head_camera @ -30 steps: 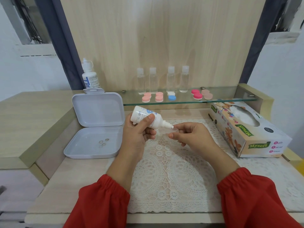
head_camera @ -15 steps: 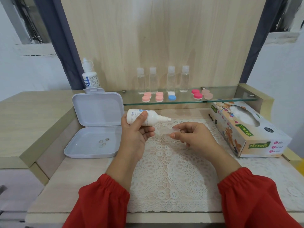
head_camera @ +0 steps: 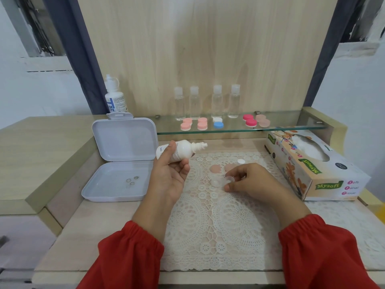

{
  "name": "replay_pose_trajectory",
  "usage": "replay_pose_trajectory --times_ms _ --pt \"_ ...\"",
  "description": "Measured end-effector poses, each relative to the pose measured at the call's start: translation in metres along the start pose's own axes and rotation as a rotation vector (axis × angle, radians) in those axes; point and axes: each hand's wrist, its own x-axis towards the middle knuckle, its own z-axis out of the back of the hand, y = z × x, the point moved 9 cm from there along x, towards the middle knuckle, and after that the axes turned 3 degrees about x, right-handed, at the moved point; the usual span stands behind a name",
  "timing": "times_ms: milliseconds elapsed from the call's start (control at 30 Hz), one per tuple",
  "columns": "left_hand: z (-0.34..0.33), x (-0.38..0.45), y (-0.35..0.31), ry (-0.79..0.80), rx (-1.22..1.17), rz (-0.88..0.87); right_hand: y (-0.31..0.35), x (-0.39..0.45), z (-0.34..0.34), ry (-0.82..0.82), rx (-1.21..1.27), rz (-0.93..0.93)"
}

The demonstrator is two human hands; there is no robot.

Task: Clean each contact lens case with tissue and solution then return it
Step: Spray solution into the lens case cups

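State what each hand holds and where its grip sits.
Left hand holds the white bottle around its body, nozzle pointing right. Right hand pinches the clear lens case at its right-hand end, over the lace mat.

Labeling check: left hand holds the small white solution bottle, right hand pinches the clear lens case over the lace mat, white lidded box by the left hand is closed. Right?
Not quite: the head view shows the white lidded box open, lid up. Rest holds: left hand holds the small white solution bottle, right hand pinches the clear lens case.
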Motion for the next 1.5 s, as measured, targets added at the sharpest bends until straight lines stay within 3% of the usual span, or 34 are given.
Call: replay_pose_trajectory --times_ms 200,300,367,600,667,767,867,1000,1333,1500 --pt "0.002 0.0 0.0 -0.02 -0.006 0.012 -0.002 -0.003 0.006 0.001 0.071 -0.007" --pt "0.003 0.0 0.001 -0.03 0.0 0.015 -0.005 -0.002 0.034 -0.217 0.227 0.006" --pt "0.002 -0.001 0.002 -0.026 0.013 0.023 -0.008 0.001 0.049 -0.356 0.111 0.01" --pt "-0.001 -0.004 0.007 -0.01 0.064 0.07 -0.014 0.014 0.038 -0.364 -0.107 -0.01" --pt "-0.001 -0.005 0.008 -0.009 0.076 0.076 -0.011 0.01 0.046 -0.442 0.008 0.011" --pt "-0.002 -0.006 0.008 -0.006 0.085 0.08 0.001 -0.004 0.054 -0.538 0.391 0.111" --pt "-0.002 -0.004 0.009 -0.011 0.094 0.078 0.024 -0.009 0.038 -0.405 0.632 0.259" --pt "-0.003 -0.003 0.012 0.005 0.125 0.089 0.032 -0.004 0.014 -0.262 0.602 0.326" --pt "-0.003 -0.002 0.012 0.009 0.122 0.077 0.034 -0.005 0.016 -0.28 0.699 0.331" --pt "-0.007 -0.005 0.015 0.048 0.19 0.09 0.043 -0.01 0.011 -0.236 0.569 0.402"
